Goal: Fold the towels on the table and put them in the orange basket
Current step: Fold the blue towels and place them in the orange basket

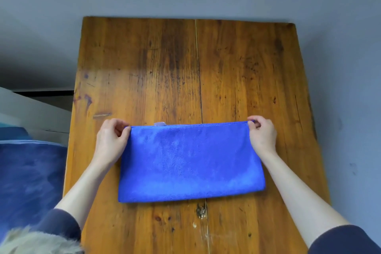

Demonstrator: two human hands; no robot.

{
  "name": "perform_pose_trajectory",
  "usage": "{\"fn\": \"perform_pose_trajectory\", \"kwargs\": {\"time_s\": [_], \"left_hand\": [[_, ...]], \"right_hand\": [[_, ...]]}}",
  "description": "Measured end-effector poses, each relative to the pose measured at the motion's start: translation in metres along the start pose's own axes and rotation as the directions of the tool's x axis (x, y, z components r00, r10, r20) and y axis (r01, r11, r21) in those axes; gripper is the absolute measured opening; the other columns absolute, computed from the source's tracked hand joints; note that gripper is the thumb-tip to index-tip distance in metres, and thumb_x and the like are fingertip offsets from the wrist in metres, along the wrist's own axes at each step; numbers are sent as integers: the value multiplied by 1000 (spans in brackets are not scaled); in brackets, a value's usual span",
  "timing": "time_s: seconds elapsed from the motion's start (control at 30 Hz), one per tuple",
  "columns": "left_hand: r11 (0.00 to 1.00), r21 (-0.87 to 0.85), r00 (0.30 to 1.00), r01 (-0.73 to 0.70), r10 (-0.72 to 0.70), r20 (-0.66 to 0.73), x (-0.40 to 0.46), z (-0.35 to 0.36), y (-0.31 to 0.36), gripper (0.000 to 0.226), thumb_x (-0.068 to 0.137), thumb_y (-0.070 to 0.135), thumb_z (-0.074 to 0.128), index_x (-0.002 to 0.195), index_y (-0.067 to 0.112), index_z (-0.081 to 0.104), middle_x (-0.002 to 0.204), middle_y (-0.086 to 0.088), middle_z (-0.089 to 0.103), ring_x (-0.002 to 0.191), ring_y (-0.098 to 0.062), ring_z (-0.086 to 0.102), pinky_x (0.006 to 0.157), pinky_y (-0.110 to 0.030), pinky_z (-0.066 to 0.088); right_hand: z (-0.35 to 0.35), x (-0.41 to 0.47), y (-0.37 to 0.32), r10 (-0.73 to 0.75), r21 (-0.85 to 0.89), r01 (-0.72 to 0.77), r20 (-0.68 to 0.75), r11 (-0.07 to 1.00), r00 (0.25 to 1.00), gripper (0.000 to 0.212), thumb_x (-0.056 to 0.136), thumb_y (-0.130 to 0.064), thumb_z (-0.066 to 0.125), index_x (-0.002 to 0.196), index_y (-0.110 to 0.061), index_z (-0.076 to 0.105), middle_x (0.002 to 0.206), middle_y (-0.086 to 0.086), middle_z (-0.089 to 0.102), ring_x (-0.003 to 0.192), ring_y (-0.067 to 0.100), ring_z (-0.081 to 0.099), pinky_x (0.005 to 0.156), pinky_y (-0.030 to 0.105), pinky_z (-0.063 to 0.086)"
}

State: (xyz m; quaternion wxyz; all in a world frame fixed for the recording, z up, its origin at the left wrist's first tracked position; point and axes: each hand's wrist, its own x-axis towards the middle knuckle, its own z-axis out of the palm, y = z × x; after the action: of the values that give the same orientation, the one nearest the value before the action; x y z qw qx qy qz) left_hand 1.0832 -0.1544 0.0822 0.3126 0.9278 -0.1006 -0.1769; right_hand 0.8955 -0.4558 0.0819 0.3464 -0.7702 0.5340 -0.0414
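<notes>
risk of skewed fold: left hand (112,137) and right hand (261,134) pinching far corners of blue towel (189,163), uneven pull shifting edges.

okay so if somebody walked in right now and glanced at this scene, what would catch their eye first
The bright blue microfibre towel, lying flat in a wide rectangle near the front of the worn orange-brown wooden table, stands out first. Next, the left hand and right hand pinch its two far corners. A small pale tag peeks out at its far edge.
</notes>
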Motion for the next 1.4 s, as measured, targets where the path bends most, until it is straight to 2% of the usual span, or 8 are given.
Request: {"fn": "perform_pose_trajectory", "kwargs": {"time_s": [0.17,0.3,0.47,0.83,1.07,1.2,1.33,1.4], "left_hand": [[952,259,959,-165,216,-182,-30,17,22,32,86,8,49,118,8,55,123,-17,52,114,-37,43,91,-49,35],[760,462,879,-458,465,107,-65,62,43,45,87,25,43,130,17,53,144,-13,42,134,-38,36,107,-57,27],[719,530,891,-450,402,212,-65,80,21,52,93,42,32,141,23,41,152,-7,29,141,-30,24,114,-56,14],[668,516,838,-536,496,227,-86,50,-24,54,93,38,31,144,20,35,155,-12,20,143,-31,15,114,-53,12],[684,544,871,-486,431,236,-102,54,-26,53,94,39,29,143,20,37,152,-12,27,142,-32,21,113,-54,14],[830,315,887,-461,447,121,-103,41,-22,44,94,20,33,133,10,49,145,-12,40,137,-29,34,112,-48,23],[972,215,962,-99,149,-228,-104,23,-28,26,90,8,49,115,7,56,111,-12,59,103,-32,52,83,-44,37],[987,130,970,99,-66,-235,-104,16,-36,22,92,20,53,111,9,56,106,-12,58,102,-31,48,84,-43,34]], "right_hand": [[14,-46,-13,-449,-256,408,-125,876,885,35,93,-11,50,127,-4,54,126,17,52,119,33,48,98,44,40],[55,-90,-14,-651,-399,653,163,644,741,45,93,-26,41,133,-8,51,142,14,44,135,32,36,109,56,26],[67,-84,10,-643,-461,672,248,580,725,52,92,-37,38,139,-16,43,149,10,34,140,27,27,115,48,15],[26,-65,50,-556,-393,547,102,739,825,53,96,-31,30,143,-8,33,154,14,20,144,25,12,118,41,10],[33,-92,63,-498,-467,520,180,716,848,55,95,-37,22,146,-18,26,156,7,17,145,22,8,118,40,8],[34,-102,51,-455,-490,473,164,733,875,58,93,-40,19,146,-17,25,156,8,15,145,22,5,118,47,6],[50,-141,30,-460,-402,483,160,778,873,58,92,-40,25,145,-15,31,155,6,16,144,22,8,116,54,6],[66,-165,19,-509,-363,545,199,756,838,55,92,-37,31,143,-15,35,154,7,22,143,24,14,114,56,9]]}}
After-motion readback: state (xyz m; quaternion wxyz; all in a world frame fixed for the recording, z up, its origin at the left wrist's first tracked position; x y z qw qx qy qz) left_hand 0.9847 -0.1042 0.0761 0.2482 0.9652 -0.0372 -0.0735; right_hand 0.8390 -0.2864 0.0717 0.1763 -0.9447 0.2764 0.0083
